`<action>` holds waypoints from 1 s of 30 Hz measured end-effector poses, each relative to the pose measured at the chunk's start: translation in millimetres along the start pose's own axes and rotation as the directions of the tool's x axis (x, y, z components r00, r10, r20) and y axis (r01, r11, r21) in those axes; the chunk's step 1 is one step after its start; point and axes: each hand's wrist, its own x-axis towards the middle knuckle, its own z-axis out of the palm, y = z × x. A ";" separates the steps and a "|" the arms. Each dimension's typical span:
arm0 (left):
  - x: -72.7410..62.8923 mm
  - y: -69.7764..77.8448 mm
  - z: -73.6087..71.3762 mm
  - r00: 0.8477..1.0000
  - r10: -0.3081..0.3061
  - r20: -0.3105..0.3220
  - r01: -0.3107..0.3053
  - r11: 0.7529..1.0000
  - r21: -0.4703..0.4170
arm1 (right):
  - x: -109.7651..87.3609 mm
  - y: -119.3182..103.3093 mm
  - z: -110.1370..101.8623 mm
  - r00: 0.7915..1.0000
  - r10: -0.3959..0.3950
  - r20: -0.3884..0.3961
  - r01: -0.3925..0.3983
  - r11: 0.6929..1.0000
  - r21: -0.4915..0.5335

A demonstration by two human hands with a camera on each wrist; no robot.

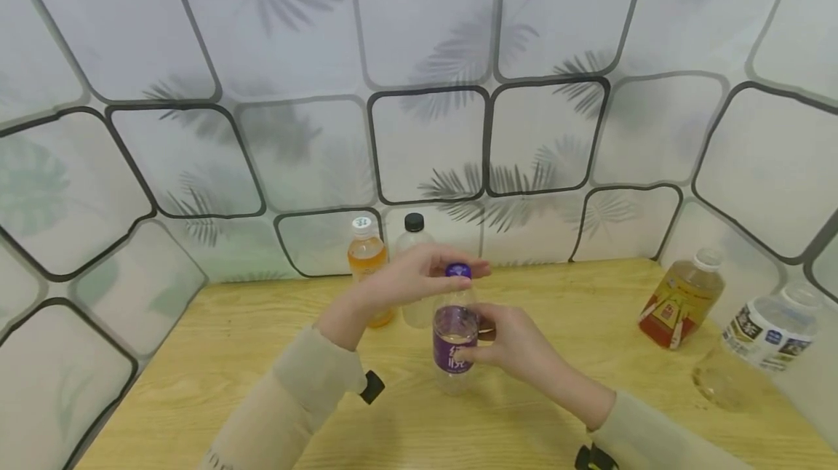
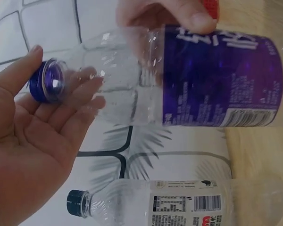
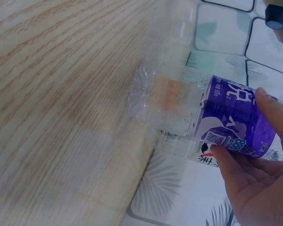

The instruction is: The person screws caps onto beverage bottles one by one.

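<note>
A clear plastic bottle with a purple label [image 1: 452, 324] and purple cap [image 1: 458, 271] stands upright on the wooden table. My right hand [image 1: 517, 343] grips its middle, thumb in front and fingers curled behind, as the right wrist view also shows across the label [image 3: 238, 117]. Up at the cap is my left hand [image 1: 412, 275], with its thumb beside the purple cap [image 2: 39, 84] and its fairly straight fingers [image 2: 78, 110] behind the neck. In the left wrist view the palm faces the bottle, and the fingertips show through the clear plastic.
Behind my left hand stand an orange-drink bottle [image 1: 366, 255] with a white cap and a clear bottle with a black cap [image 1: 414, 222]. At the right are a red-and-yellow-labelled bottle [image 1: 681, 303] and a large clear bottle [image 1: 759, 346]. Patterned panels [image 1: 425, 142] enclose the table [image 1: 556, 412].
</note>
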 end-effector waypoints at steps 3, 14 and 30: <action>-4.0 -2.2 4.5 0.997 -0.025 -0.075 0.026 1.000 0.013 | 0.4 1.2 0.7 1.000 -0.006 -0.005 0.006 1.000 0.000; -27.9 -19.7 6.2 0.978 -0.060 -0.199 0.077 0.994 0.076 | 0.3 -0.5 1.0 1.000 -0.001 -0.003 0.001 1.000 -0.006; -48.5 -44.0 27.5 0.971 -0.167 -0.169 0.193 0.970 0.151 | 0.4 1.8 0.7 1.000 -0.017 0.007 0.017 1.000 -0.010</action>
